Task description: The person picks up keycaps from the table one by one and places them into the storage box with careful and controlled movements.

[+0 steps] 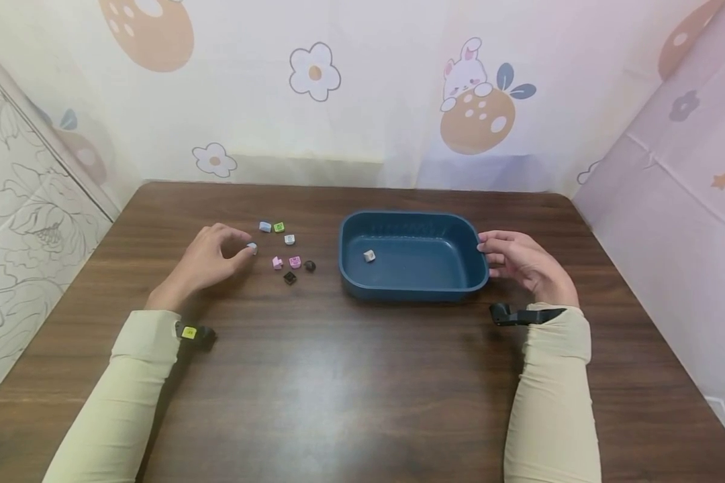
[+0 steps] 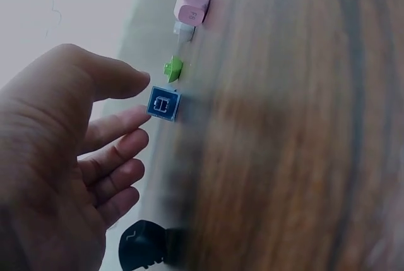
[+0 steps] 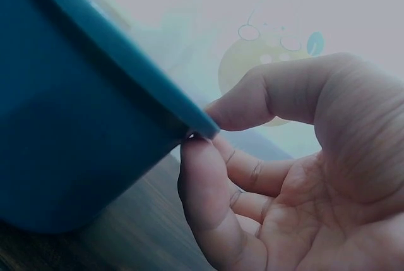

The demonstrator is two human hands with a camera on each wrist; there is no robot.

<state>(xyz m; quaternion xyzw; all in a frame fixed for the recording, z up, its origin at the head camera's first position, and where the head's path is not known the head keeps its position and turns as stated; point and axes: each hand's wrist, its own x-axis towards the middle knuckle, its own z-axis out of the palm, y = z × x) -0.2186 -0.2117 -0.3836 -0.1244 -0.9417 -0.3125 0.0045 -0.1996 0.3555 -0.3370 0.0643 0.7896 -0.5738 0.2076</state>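
My left hand (image 1: 208, 258) is at the left of the table, thumb and index finger spread on either side of a light blue keycap (image 1: 252, 248). In the left wrist view this blue keycap (image 2: 164, 103) shows its hollow underside at the fingertips; a firm grip on it is not visible. My right hand (image 1: 522, 261) pinches the right rim of a dark blue plastic basin (image 1: 413, 294), thumb and index finger meeting at its edge in the right wrist view. One whitish keycap (image 1: 370, 255) lies inside the basin, toward its left.
Between left hand and basin lie several loose keycaps: light blue (image 1: 265, 227), green (image 1: 279, 227), white (image 1: 289, 239), pink ones (image 1: 295, 262) and black ones (image 1: 290, 278). The brown wooden table (image 1: 314, 402) meets a printed curtain (image 1: 374, 121) at its back edge.
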